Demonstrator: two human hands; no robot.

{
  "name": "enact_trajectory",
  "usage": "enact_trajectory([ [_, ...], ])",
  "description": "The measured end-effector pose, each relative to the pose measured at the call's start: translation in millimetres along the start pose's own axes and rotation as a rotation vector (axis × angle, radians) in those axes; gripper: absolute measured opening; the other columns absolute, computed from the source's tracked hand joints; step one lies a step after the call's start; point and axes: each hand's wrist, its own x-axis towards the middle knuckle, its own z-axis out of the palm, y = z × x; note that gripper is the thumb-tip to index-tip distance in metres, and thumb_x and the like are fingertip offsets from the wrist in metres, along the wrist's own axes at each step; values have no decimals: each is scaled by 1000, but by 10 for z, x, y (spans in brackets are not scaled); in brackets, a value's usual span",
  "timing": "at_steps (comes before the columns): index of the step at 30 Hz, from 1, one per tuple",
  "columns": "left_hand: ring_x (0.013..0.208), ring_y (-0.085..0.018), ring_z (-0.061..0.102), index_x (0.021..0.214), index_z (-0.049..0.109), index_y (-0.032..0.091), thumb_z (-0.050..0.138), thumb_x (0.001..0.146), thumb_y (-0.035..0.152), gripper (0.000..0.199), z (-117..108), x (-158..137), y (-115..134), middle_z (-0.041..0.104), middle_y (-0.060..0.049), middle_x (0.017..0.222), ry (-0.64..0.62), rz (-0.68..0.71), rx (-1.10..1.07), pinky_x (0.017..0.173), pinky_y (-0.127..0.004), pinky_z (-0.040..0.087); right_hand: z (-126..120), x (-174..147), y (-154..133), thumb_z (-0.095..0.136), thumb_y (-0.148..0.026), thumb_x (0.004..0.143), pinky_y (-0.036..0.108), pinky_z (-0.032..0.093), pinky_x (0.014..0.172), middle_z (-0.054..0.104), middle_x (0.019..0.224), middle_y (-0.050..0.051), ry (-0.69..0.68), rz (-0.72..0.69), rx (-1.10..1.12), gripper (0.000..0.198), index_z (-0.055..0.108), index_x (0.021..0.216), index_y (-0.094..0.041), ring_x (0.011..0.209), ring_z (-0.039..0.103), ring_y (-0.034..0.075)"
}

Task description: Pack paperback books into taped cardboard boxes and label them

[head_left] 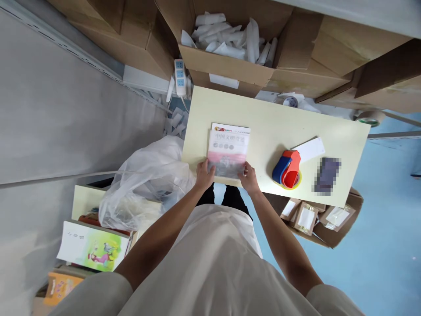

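Observation:
A book (228, 149) with a white, pink and grey cover lies near the front edge of the pale yellow table (263, 118). A hazy, see-through layer seems to cover it, and its top strip shows clearer. My left hand (205, 175) grips the lower left edge, thumb on the cover. At the lower right corner, my right hand (249, 177) holds the same book between thumb and fingers. To the right stands a red and blue tape dispenser (287, 169) with a yellowish roll.
A white card (308, 149) and a blurred dark object (327, 175) lie right of the dispenser. Behind the table, a cardboard box (226, 66) holds white rolled pieces. Clear plastic bags (144, 180) and stacked books (95, 245) are at left; a box of parcels (338, 237) sits below right.

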Motion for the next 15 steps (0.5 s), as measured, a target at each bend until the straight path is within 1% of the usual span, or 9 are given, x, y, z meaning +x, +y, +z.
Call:
enact_trajectory([
  [3,121,-31,46,126,51,20,52,84,43,48,46,135,35,54,-14,118,80,-82,-8,105,-45,35,143,77,-112,52,-15,64,43,49,85,49,110,10,-1,6,-50,56,52,120,-21,91,54,21],
  [5,123,-31,45,127,52,19,53,84,39,47,-2,332,114,53,-15,121,118,-86,10,107,-46,32,227,193,-268,48,-11,63,40,49,83,47,109,9,-20,-11,-61,57,51,119,-21,89,54,20],
  [7,124,-31,45,126,52,18,53,85,36,45,-101,571,214,52,-16,124,159,-85,30,109,-45,30,301,369,-454,47,-8,62,38,48,82,46,105,8,-31,-48,-82,57,51,117,-20,86,52,18],
  [11,127,-30,42,122,54,19,51,87,33,38,-324,1006,391,51,-15,128,232,-17,-13,111,-45,28,449,791,-797,48,-4,60,35,46,85,44,99,5,17,-137,-141,53,52,110,-19,82,50,15],
  [15,128,-28,43,121,54,21,50,88,37,37,-438,1227,460,54,-13,126,266,66,-75,111,-46,27,568,1070,-948,52,-6,62,35,45,87,44,99,5,64,-203,-152,48,52,108,-20,85,51,16],
])
